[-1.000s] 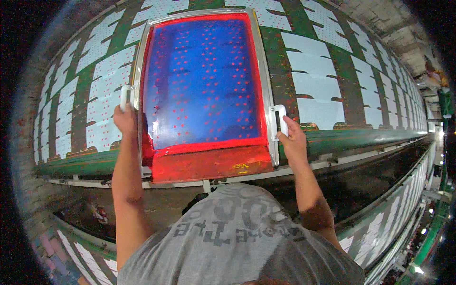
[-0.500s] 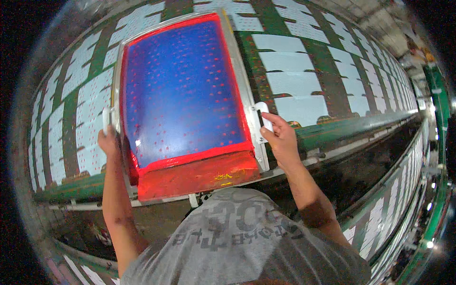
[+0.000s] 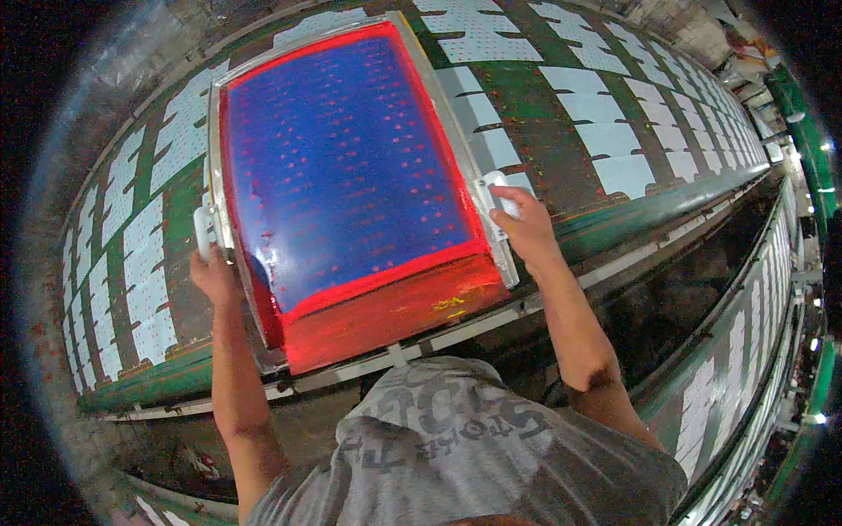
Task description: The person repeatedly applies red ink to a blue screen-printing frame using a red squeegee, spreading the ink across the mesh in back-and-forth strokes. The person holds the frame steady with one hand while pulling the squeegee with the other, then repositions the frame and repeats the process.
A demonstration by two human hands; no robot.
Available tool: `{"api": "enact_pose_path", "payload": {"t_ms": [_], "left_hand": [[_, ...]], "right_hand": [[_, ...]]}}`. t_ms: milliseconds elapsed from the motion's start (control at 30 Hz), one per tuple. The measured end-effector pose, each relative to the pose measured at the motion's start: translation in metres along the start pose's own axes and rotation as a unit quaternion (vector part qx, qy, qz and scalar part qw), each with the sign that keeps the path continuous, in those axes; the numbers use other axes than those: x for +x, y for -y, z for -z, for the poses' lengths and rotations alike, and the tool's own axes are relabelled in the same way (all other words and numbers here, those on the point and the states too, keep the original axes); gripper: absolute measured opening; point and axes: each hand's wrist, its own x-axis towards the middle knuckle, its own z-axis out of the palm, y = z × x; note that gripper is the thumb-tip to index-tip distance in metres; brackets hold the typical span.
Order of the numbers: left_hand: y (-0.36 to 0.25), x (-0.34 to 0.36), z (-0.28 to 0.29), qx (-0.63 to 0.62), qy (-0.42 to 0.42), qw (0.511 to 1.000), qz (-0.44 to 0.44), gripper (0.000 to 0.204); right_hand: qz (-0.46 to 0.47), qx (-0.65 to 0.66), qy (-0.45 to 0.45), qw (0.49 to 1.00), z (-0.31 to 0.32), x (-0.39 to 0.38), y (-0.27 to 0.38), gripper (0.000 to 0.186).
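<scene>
A screen-printing frame [image 3: 436,103] lies before me, its blue mesh [image 3: 342,167] specked with red dots and bordered in red. A strip of red ink-smeared surface [image 3: 395,307] runs along its near end. My left hand [image 3: 215,276] is closed on the white handle [image 3: 204,228] at the frame's left side. My right hand [image 3: 531,232] grips the matching white handle [image 3: 496,181] on the right, thumb and fingers around it. The frame's right edge overhangs pale cut pieces [image 3: 495,147] and casts a shadow on them. Whether it touches the table I cannot tell.
The long green table [image 3: 614,219] carries rows of pale cut pieces [image 3: 605,140]; those at left [image 3: 145,232] bear red dots. A metal rail [image 3: 456,331] follows its near edge. Behind me at right runs another table with pale pieces [image 3: 702,412].
Both hands have carried the screen frame to the right along the table, so it now partly covers the column of pale pieces that lay beside it. Both handles stay held.
</scene>
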Motion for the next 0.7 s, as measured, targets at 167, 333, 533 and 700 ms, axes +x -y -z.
{"api": "enact_pose_path", "payload": {"t_ms": [167,333,533,700], "left_hand": [[-0.071,-0.088,-0.064,-0.048,0.009,0.999,-0.011,0.019],[-0.114,-0.141,-0.108,-0.079,-0.003,0.997,0.003,0.016],[-0.123,-0.163,-0.139,-0.025,-0.008,0.999,0.026,0.019],[-0.128,-0.174,-0.143,-0.011,-0.013,1.0,0.015,0.02]], "right_hand": [[-0.018,0.012,-0.001,1.0,0.08,0.032,-0.058,0.041],[0.005,0.091,-0.008,0.996,0.132,0.048,-0.101,0.042],[-0.013,0.022,-0.023,0.999,0.17,0.061,-0.143,0.043],[-0.077,0.027,0.004,0.997,0.186,0.061,-0.16,0.044]]}}
